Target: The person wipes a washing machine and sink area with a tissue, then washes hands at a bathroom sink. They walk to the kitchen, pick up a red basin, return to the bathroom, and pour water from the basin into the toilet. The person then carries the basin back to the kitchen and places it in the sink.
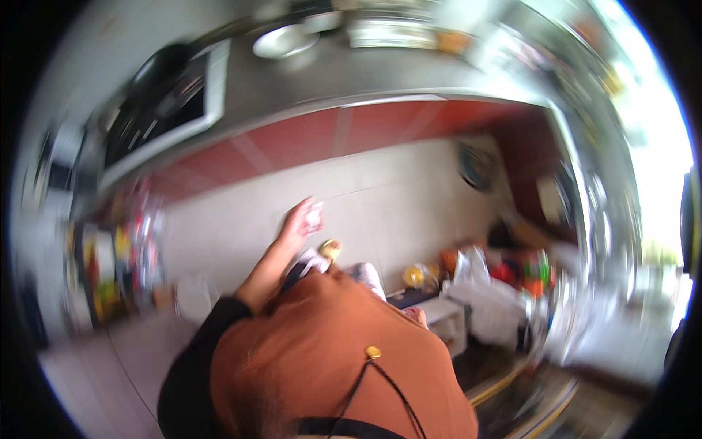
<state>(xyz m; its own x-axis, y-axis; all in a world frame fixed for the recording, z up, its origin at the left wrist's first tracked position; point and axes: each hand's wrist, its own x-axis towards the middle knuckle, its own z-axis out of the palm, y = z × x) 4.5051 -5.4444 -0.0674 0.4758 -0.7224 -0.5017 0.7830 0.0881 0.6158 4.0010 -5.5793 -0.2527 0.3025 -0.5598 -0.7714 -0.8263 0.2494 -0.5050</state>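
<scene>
My left hand (301,219) hangs over the pale tiled floor, left of my feet. Something whitish and crumpled, perhaps plastic or paper, is in its curled fingers; blur hides what exactly. Only a small part of my right hand (417,316) shows beside my orange top, next to a white shelf unit (458,328), so its fingers cannot be made out. Below the left hand, a yellowish slipper (330,249) is on my foot. A gold pendant (373,352) on a dark cord lies against my top.
Red cabinets (296,137) carry a grey countertop (329,71) with a white bowl (279,43) and a hob (159,120) holding a dark pan (162,66). A round bluish object (477,165) stands by the far right cabinets. White plastic bags (482,296) sit at right, bright packages (145,247) at left.
</scene>
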